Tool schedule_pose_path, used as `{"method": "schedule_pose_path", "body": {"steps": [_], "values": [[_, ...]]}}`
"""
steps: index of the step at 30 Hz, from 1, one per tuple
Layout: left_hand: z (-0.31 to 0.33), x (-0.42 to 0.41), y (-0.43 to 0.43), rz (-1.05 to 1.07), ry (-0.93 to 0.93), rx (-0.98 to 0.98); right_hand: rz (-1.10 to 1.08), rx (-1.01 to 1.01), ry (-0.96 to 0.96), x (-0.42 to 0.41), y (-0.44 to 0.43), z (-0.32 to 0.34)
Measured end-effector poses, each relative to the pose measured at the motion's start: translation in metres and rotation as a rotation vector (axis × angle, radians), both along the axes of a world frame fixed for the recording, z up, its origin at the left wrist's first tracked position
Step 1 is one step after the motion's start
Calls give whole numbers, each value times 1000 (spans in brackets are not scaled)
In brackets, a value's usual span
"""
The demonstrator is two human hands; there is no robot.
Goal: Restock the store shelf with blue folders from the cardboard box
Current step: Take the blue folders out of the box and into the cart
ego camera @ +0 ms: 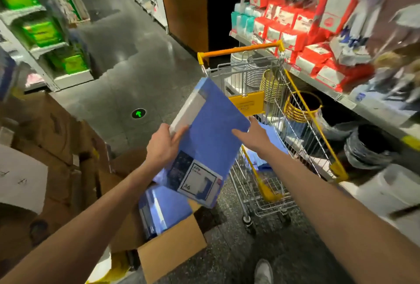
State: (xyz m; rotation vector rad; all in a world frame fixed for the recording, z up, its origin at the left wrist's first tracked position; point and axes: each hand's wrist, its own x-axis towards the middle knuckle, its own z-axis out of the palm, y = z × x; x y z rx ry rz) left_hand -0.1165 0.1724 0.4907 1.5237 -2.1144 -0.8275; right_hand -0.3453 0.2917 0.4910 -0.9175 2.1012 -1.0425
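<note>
A wrapped pack of blue folders [205,138] with a white label at its lower corner is held tilted in the air above the open cardboard box [172,247]. My left hand [164,141] grips its left edge near the white spine, thumb on top. At the pack's right edge my right hand [252,135] grips it, thumb lying on the blue face and fingers hidden behind. More blue folder packs [163,211] lie inside the box below. The store shelf [341,99] runs along the right.
A wire shopping cart [268,106] with a yellow handle stands just right of the folders, holding blue items and yellow baskets. Cardboard boxes [45,138] are stacked at the left. Black bins [372,149] sit under the right shelf. A shoe [263,271] shows at the bottom.
</note>
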Motion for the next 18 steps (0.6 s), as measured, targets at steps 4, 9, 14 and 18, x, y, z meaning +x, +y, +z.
{"method": "schedule_pose_path", "body": {"steps": [4,9,14,18], "values": [[-11,-80,10,15,137,138,-208,69,-224,-61,40,-33],[-34,-184,41,83,302,346,-430,-23,-467,-151,80,-81],[-48,-263,61,132,292,487,-496,-79,-605,-220,102,-86],[-61,-295,56,84,175,484,-530,-59,-512,-248,105,-97]]}}
